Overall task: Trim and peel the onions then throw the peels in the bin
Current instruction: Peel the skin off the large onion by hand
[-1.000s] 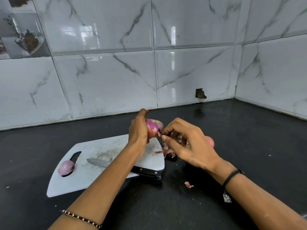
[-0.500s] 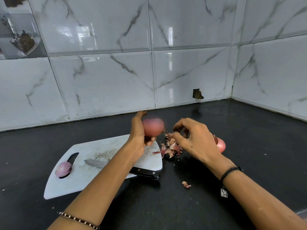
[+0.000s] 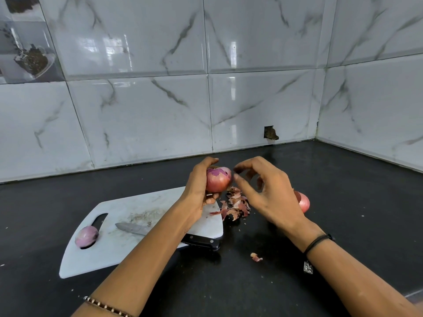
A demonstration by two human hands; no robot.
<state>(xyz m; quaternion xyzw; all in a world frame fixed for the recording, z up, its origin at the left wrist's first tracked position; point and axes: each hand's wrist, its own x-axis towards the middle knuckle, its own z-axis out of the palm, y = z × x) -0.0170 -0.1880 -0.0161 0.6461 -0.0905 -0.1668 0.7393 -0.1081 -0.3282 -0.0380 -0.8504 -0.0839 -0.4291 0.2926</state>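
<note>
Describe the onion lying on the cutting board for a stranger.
On the black counter lies a white cutting board. At its left end, on the handle slot, rests a pale purple onion. It is the palest onion, and no hand touches it.

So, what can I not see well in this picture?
Head view only.
- Onion on the counter: mostly hidden by the right hand.
- Knife: middle covered by the left forearm.
- Right fingertips: blurred; pinching peel or not, unclear.
- Bin: outside the frame.
</note>
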